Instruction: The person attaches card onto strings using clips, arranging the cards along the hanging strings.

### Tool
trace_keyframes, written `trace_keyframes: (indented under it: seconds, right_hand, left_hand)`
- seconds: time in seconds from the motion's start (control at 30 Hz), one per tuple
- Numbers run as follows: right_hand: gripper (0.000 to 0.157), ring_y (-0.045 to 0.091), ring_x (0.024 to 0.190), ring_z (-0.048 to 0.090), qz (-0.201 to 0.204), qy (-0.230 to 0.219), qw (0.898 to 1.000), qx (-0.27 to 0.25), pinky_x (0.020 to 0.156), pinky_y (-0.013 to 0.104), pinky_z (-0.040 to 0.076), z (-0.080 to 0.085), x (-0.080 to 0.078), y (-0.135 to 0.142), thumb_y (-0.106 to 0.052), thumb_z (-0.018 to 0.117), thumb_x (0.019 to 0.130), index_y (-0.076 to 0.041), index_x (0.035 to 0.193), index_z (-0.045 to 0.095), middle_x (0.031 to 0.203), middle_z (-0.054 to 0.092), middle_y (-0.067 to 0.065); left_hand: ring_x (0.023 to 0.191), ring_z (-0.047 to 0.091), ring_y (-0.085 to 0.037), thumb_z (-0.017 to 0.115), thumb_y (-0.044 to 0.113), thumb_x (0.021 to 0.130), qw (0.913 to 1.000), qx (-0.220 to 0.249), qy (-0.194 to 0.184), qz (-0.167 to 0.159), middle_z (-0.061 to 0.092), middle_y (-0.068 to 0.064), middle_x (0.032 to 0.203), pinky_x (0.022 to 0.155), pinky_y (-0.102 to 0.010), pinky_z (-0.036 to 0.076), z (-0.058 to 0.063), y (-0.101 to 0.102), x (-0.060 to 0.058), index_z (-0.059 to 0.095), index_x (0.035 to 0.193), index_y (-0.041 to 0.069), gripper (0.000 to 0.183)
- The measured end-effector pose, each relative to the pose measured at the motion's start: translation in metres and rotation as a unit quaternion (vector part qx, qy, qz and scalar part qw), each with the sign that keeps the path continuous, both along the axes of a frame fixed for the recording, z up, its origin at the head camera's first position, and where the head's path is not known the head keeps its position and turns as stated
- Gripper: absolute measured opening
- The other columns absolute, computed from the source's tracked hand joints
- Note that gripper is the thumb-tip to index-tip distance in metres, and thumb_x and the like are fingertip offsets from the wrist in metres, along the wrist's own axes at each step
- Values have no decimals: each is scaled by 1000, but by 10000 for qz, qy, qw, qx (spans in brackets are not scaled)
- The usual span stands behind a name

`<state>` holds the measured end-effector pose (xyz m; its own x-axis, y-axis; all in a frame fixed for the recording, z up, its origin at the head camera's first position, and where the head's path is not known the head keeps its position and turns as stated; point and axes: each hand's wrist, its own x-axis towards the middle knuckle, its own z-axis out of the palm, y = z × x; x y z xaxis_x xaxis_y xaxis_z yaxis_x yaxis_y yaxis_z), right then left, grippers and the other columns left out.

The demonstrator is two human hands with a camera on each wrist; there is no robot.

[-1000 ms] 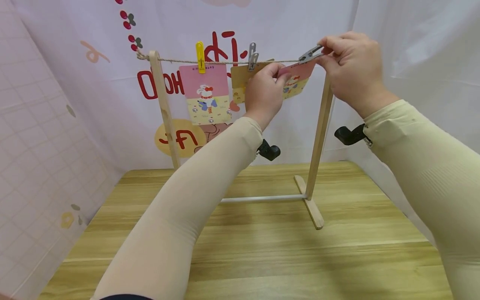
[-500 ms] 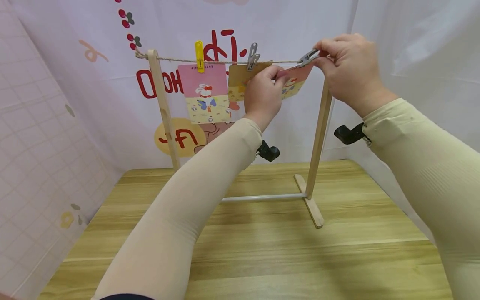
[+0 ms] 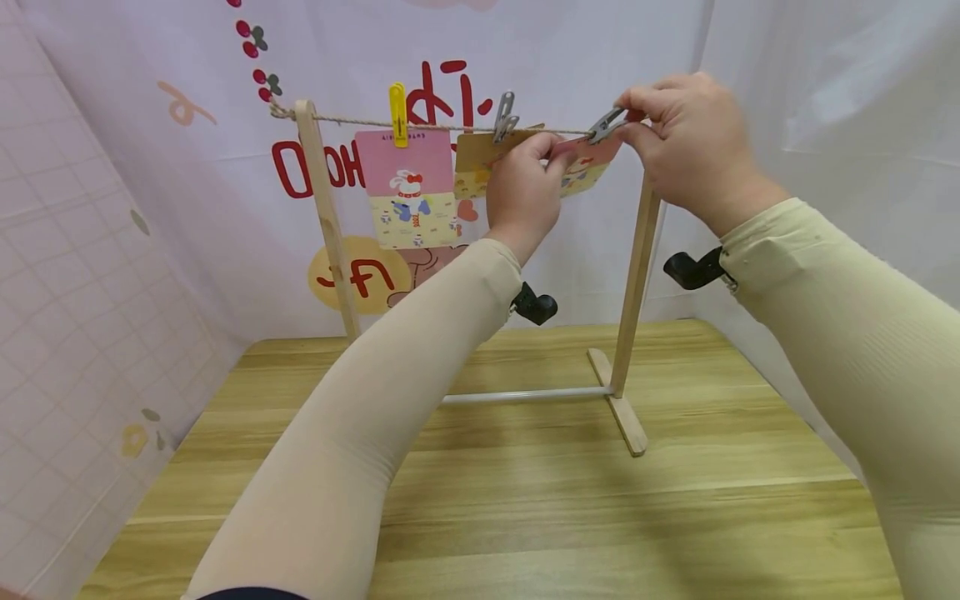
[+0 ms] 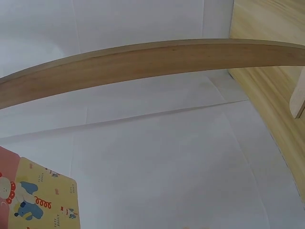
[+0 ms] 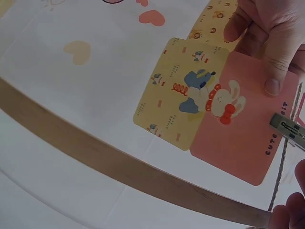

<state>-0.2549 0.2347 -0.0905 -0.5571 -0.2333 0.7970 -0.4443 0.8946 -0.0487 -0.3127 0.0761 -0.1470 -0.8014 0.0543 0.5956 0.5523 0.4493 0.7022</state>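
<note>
A pink-and-yellow card with a rabbit print (image 3: pixel 588 172) is pinched at its pink side by my left hand (image 3: pixel 527 187); the thumb lies on the card's face in the right wrist view. My right hand (image 3: pixel 688 140) pinches the handles of a grey clothespin (image 3: pixel 604 127). In the right wrist view the clothespin's tip (image 5: pixel 281 122) overlaps the card's top edge near the twine (image 5: pixel 285 155). Whether it grips both twine and card is hard to tell. Only a corner of the card (image 4: pixel 47 198) appears in the left wrist view.
A yellow clothespin (image 3: pixel 398 115) holds a similar card (image 3: pixel 411 190) on the twine. Another grey clothespin (image 3: pixel 505 117) holds a brown-topped card (image 3: pixel 474 157), partly behind my left hand. Wooden posts (image 3: pixel 636 287) and a white rod (image 3: pixel 525 395) form the stand on the wooden table (image 3: pixel 525 508).
My right hand has moved left and slightly down with the grey clothespin, bringing it farther over the card's top edge. My left hand has stayed almost in place with the card.
</note>
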Motion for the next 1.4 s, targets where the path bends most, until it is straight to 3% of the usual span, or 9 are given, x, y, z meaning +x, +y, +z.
trace_keyframes:
  seconds: [0.23, 0.6, 0.9, 1.4]
  right_hand:
    - [18, 15, 78, 40, -18, -149, 9999, -83, 71, 24, 23, -3, -1, 3, -22, 65, 87, -14, 102, 71, 88, 65, 7]
    - [18, 15, 75, 40, 24, -237, 9995, -187, 71, 25, 25, -6, 2, 3, -23, 63, 89, -16, 103, 70, 86, 62, 3]
    - [16, 3, 69, 40, 158, -257, 9986, -439, 73, 22, 26, -8, 1, 4, -24, 65, 87, -18, 100, 71, 82, 59, 0]
    - [26, 17, 79, 42, 46, -404, 9990, -165, 78, 32, 30, -6, -1, 4, -23, 61, 90, -19, 115, 65, 86, 62, 2]
  left_hand:
    - [92, 56, -3, 58, 47, 84, 9998, 150, -35, -116, 66, 16, 105, 65, -23, 44, -2, 1, 0, 66, 97, 31, 22]
    - [84, 53, -5, 58, 48, 83, 9997, 195, -1, -143, 66, 16, 102, 62, -25, 40, -3, 0, 1, 67, 95, 31, 22]
    - [83, 53, -5, 58, 48, 82, 9997, 209, 43, -129, 67, 16, 100, 62, -25, 38, -4, -1, 2, 67, 93, 30, 22]
    - [83, 55, -4, 58, 48, 82, 9995, 273, 21, -145, 66, 15, 100, 63, -23, 43, -5, 2, -1, 66, 93, 29, 24]
